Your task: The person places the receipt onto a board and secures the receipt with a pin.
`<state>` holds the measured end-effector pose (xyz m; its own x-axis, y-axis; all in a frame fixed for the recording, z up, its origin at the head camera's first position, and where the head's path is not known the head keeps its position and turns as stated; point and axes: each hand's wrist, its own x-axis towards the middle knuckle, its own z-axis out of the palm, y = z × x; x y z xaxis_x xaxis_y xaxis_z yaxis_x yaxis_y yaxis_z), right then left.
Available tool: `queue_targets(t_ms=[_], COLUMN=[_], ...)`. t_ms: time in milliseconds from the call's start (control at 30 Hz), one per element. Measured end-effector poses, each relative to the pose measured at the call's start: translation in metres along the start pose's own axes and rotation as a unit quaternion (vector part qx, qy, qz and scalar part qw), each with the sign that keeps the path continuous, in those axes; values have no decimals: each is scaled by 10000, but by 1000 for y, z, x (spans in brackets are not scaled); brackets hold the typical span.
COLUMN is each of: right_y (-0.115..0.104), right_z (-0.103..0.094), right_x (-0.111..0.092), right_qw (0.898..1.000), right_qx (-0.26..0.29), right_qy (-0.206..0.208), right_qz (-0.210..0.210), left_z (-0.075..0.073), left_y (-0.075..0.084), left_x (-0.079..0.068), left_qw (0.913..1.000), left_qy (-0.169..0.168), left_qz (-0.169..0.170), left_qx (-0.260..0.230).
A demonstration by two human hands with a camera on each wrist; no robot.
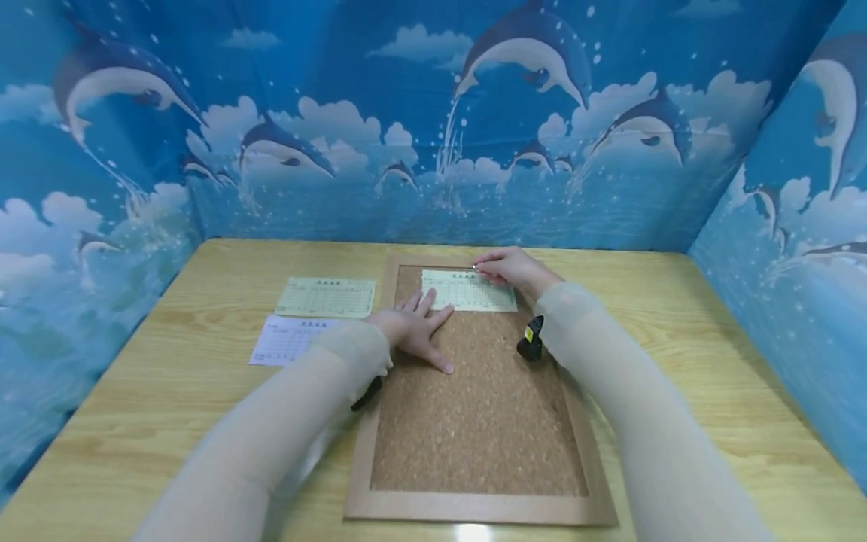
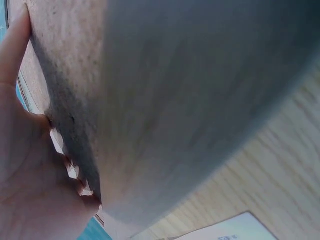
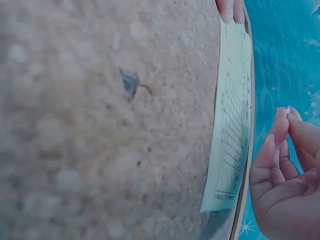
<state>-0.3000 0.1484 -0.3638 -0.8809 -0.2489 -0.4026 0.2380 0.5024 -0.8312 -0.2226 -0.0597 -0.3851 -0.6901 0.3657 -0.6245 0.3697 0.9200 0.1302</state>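
A framed cork board (image 1: 474, 421) lies on the table, with a pale green printed slip (image 1: 467, 293) near its far end. My left hand (image 1: 418, 329) rests with spread fingers on the board's left side, its fingertips on the slip's left part. In the left wrist view the thumb (image 2: 14, 47) reaches over the cork. Above the slip's top edge, my right hand (image 1: 515, 269) pinches a small silvery tack (image 3: 288, 110) between thumb and fingertips. The tack's point cannot be made out. The right wrist view shows the slip (image 3: 231, 120) flat on the cork.
Left of the board lie another green slip (image 1: 327, 296) and a white-lilac slip (image 1: 287, 340), partly behind the left sleeve. The wooden table (image 1: 677, 339) extends on both sides. A blue dolphin-print curtain (image 1: 420, 203) stands behind it and along both sides.
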Motion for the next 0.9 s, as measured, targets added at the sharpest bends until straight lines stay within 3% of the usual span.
queue_targets(t_ms=[400, 900], right_y=[-1, -8], right_z=[4, 12], right_x=[17, 27], right_qw=[9999, 9970], right_qx=[36, -771], right_qy=[69, 56], right_qz=[152, 4], left_z=[1, -3], left_y=[-2, 1], left_x=[2, -2], left_qw=[9999, 9999], left_qy=[5, -76], left_qz=[112, 75], left_qx=[126, 130])
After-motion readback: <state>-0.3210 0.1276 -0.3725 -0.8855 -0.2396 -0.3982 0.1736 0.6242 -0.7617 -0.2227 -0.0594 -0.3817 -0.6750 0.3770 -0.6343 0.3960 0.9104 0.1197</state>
